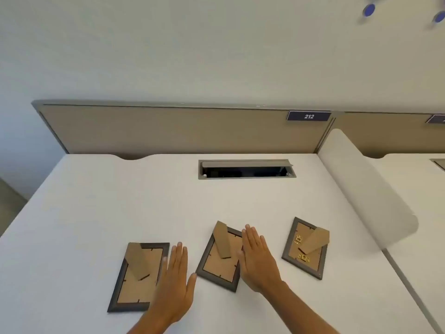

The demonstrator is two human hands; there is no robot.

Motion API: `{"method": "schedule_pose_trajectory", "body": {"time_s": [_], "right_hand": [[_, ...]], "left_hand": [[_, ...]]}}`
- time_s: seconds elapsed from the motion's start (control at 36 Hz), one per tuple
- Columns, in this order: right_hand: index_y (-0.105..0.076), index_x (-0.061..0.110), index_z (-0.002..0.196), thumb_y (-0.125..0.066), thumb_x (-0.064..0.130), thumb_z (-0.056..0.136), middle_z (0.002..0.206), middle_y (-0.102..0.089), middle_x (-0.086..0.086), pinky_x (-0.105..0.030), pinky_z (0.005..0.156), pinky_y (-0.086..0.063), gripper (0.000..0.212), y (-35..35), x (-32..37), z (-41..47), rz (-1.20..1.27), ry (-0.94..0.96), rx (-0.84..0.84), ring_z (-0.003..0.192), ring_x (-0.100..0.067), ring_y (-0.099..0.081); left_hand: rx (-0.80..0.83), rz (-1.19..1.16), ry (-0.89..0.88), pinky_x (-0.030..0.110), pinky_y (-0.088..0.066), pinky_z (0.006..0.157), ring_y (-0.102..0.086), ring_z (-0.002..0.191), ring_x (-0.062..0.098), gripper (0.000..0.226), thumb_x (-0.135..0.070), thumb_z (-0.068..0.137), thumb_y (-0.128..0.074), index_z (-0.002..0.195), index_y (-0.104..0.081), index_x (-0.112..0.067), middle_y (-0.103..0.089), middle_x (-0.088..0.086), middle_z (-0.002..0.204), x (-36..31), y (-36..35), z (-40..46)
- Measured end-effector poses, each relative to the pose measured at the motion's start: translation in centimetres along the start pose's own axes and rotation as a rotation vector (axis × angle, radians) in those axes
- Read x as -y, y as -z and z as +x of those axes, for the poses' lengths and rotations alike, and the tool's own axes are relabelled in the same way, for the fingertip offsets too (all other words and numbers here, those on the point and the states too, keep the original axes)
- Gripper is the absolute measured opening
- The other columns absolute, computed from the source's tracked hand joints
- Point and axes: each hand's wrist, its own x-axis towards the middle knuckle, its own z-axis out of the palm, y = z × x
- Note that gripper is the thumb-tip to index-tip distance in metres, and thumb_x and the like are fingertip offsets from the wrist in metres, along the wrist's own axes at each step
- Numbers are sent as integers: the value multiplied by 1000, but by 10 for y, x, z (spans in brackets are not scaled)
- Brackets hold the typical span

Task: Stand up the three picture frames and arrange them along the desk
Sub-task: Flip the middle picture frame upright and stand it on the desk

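Left hand [174,283] flat, fingers spread wide, holds nothing, overlaps right edge of left frame [139,277]. Right hand [257,259] flat, open, empty, over right edge of middle frame [220,257]. Right frame [305,248] apart, near side divider [366,186]. All three frames face-down on desk [96,213]. Bare desktop beyond frames up to cable tray [246,169], then back panel [168,131]

Two bare forearms are reaching forward from the bottom edge. The left hand [174,283] is lying flat, palm down, fingers straight and together, thumb splayed out. The right hand [258,259] is also stretching flat, palm down, fingers extended and angling slightly leftward.
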Motion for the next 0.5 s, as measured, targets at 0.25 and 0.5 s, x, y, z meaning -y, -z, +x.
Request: {"method": "schedule_pose_trajectory", "body": {"time_s": [0.25, 0.5], "right_hand": [[8, 13, 171, 30, 65, 88, 172, 28, 2, -28, 115, 34, 101, -46, -10, -46, -28, -95, 138, 167, -21, 18], [-5, 13, 173, -33, 42, 114, 179, -24, -3, -41, 134, -16, 71, -43, -1, -55, 96, -203, 158, 164, -22, -23]], "left_hand": [[134, -63, 59, 18, 29, 115, 25, 153, 8, 102, -81, 77, 19, 159, 18, -20, 30, -13, 162, 11, -32, -27], [164, -65, 135, 36, 5, 127, -15, 158, 21, 70, -38, 106, -40, 164, -4, -19, -19, -1, 170, -2, -22, -22]]}}
